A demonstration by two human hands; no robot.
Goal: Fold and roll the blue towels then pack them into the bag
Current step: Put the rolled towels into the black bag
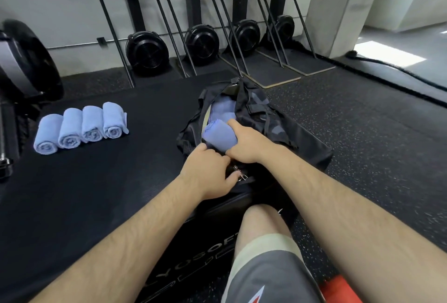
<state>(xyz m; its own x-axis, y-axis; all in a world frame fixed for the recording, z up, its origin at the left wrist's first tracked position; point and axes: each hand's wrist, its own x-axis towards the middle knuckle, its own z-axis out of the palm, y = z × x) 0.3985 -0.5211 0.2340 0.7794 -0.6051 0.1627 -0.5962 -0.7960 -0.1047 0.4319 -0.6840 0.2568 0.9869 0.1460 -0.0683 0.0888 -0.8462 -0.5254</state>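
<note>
Our right hand [246, 144] curls over a rolled towel [217, 137], gripping it at the open mouth of the bag [278, 131], half in and half out. Our left hand [205, 169] sits just beside it, fingers bent down onto the bag's near edge by the zipper pull [238, 174]; we cannot tell whether it actually pinches the fabric. More blue towel [221, 110] lies deeper inside the bag. The bag rests on the black mat [96, 181], near its right edge. Well apart, toward the mat's left far corner, four rolled towels [81, 127] lie side by side, touching. Beyond the mat, fan machines [200, 41] line the wall.
</note>
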